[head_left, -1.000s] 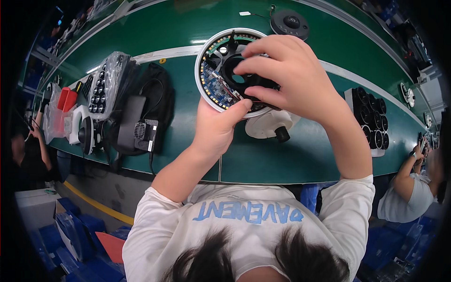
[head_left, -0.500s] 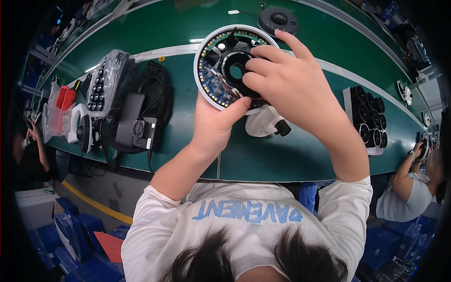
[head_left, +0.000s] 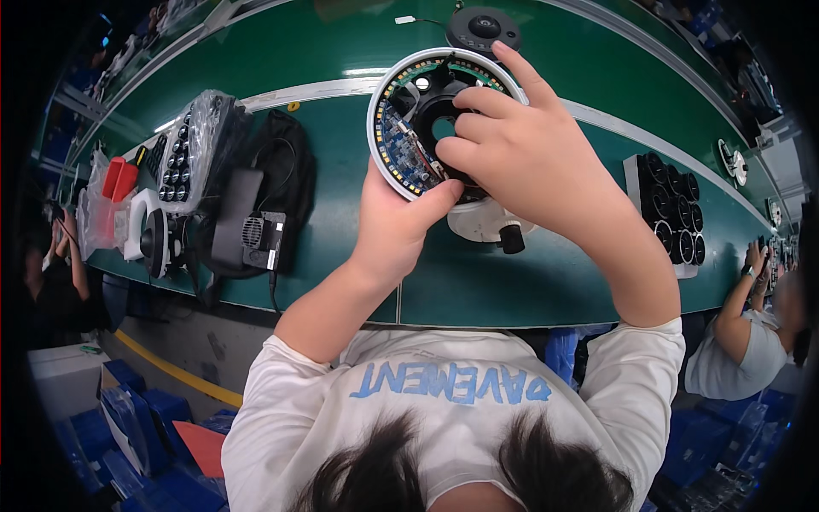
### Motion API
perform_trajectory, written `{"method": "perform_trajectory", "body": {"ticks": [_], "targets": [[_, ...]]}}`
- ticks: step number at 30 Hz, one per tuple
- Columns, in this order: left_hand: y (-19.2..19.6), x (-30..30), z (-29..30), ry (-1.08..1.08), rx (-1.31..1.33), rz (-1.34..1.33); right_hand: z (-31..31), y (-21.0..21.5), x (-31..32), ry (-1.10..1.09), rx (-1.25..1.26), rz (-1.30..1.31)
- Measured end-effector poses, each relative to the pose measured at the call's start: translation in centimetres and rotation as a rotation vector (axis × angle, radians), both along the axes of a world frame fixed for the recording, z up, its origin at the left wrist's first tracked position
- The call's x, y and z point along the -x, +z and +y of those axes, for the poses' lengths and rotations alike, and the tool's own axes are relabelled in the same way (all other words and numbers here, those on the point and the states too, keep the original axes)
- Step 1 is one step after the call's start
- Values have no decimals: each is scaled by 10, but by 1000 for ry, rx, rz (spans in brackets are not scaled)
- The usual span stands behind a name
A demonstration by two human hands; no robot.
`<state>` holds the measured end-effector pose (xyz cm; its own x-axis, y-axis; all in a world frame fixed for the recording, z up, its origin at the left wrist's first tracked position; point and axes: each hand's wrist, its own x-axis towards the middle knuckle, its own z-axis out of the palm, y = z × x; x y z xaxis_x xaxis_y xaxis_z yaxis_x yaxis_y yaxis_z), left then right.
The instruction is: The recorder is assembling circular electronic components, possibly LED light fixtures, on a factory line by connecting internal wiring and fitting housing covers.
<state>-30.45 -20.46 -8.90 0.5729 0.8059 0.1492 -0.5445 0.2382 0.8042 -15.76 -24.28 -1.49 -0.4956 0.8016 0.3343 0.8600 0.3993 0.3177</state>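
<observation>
A round white camera housing (head_left: 373,128) is tilted up in my left hand (head_left: 394,213), whose thumb presses the near rim while the other fingers are hidden underneath. Inside it are a ring of small lights, a blue circuit board (head_left: 401,141) with thin wires, and a black ring-shaped part (head_left: 433,113) with an opening in the middle. My right hand (head_left: 529,145) reaches in from the right, fingers curled onto that black part and one finger stretched outward. Its thumb is hidden. Behind the housing on the near side, a white base (head_left: 478,222) with a black knob (head_left: 511,238) shows.
Beyond the housing lies a dark round cover (head_left: 484,30) with a cable. A tray of black rings (head_left: 670,205) stands at right. At left are a black power adapter (head_left: 239,209), a plastic-wrapped tray of lenses (head_left: 183,158) and a red object (head_left: 120,179). Other people sit at both sides.
The housing has shifted slightly right, both hands moving with it. My right fingers remain on the black part inside. The dark cover appears a little farther left.
</observation>
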Motion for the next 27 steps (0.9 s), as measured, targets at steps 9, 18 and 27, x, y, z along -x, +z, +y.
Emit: {"method": "perform_trajectory", "body": {"ticks": [9,18,27], "targets": [[6,4,2,59,-11,43,-24,-20,-53,-61,-67,1307],[7,7,8,130,68,-13,-87,-78,-22,-326,536,1653],[10,9,-8,117,-127,41,-104,-106,38,371,1062,2652]]}}
